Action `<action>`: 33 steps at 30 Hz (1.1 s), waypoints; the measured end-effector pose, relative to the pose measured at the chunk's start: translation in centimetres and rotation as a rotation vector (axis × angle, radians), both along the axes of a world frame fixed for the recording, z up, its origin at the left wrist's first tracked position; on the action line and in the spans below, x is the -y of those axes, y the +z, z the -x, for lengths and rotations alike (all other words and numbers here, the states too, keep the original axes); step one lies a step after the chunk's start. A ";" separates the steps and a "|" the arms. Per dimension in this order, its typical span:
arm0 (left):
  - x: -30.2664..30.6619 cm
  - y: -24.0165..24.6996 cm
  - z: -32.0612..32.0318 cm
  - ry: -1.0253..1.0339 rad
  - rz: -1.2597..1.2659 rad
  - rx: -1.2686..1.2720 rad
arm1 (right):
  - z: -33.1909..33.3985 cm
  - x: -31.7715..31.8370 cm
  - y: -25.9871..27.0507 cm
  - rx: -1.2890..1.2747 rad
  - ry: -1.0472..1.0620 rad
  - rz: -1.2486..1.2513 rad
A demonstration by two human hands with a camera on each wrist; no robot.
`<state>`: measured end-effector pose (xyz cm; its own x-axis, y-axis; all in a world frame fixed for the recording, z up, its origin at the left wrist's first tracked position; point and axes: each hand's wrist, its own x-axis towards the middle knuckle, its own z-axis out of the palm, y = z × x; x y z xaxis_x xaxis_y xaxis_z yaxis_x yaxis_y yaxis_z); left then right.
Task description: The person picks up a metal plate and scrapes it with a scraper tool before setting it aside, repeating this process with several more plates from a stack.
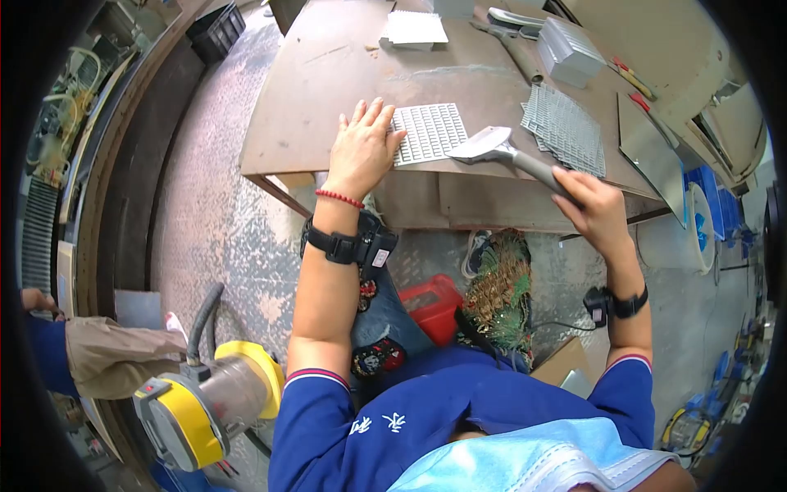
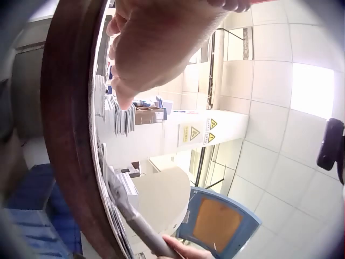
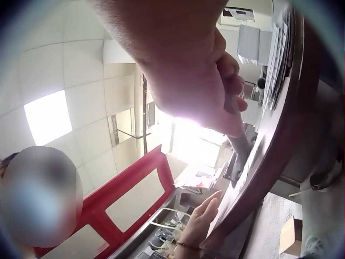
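Ideally, the white gridded sheet (image 1: pixel 430 131), located at the near edge of the counter (image 1: pixel 303 98), should be held flat by the left hand (image 1: pixel 361 148) at its left side, fingers extended. The right hand (image 1: pixel 597 209) has its fingers wrapped around the flat-headed tool (image 1: pixel 533 166) at the sheet's right corner; a low, even angle should limit snagging. Piled grids (image 1: pixel 570 123) lie farther right.

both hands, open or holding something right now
Left hand: open, at the left edge of the white slotted sheet.
Right hand: closed, holding the flat-headed tool by its gray handle.
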<state>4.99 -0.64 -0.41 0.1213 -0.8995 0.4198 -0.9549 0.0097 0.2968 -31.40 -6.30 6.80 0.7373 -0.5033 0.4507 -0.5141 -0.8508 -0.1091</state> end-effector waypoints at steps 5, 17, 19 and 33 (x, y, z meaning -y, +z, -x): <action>0.1 -0.7 0.4 0.028 -0.087 0.097 | -0.3 -2.9 -0.3 -0.023 0.030 0.030; 0.2 -0.9 0.3 0.029 -0.093 0.109 | -1.9 -2.0 -0.6 -0.069 0.058 0.089; 0.2 -1.0 0.3 0.026 -0.087 0.106 | -2.4 -2.0 -0.7 -0.061 0.062 0.097; 0.2 -1.3 0.4 0.035 -0.083 0.129 | -4.1 -2.4 -1.2 -0.076 0.008 0.121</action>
<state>4.59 -0.81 -1.74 0.1037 -0.9280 0.3578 -0.9844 -0.0443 0.1705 -27.32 -3.90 5.57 0.7752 -0.4429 0.4505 -0.5102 -0.8594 0.0332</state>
